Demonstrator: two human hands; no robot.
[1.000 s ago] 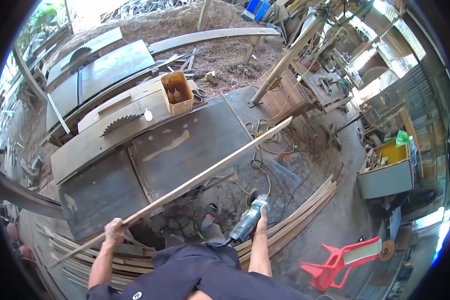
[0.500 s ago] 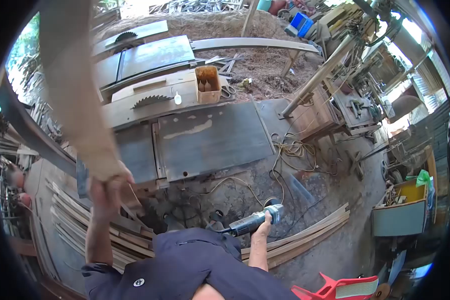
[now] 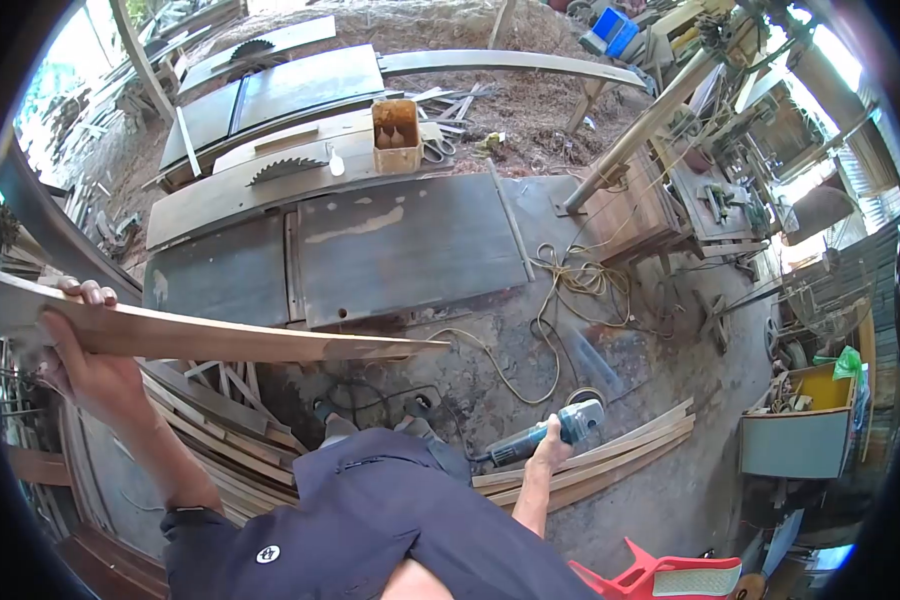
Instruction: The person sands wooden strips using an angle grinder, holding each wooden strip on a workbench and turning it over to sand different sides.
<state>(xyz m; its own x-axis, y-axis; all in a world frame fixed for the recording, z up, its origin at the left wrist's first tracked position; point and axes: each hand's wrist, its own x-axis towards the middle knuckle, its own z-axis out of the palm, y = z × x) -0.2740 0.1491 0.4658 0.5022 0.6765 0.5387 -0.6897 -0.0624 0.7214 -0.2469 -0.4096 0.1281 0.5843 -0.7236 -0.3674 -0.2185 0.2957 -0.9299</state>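
My left hand [image 3: 95, 350] grips a long wooden board [image 3: 230, 336] near its wide end, fingers over the top edge. The board stretches to the right across my front, narrowing to a point. Its left end runs out toward the edge of the view. Low on the right, my right hand [image 3: 548, 452] is wrapped round an angle grinder [image 3: 530, 440], whose disc end points up and right. The grinder's cord trails from its rear by my feet. Between the board and the grinder I see the concrete floor.
Ahead stands a metal-topped saw table [image 3: 420, 240], with a circular saw blade [image 3: 288, 173] and a wooden box [image 3: 397, 140] behind it. Wooden strips [image 3: 610, 455] lie on the floor at both sides. A yellow cord [image 3: 580, 285] is coiled there. A red plastic chair [image 3: 660, 580] is behind right.
The board has swung from upright in front of me to lying nearly level, pointing right. My left hand has moved left and up. The grinder has shifted slightly right.
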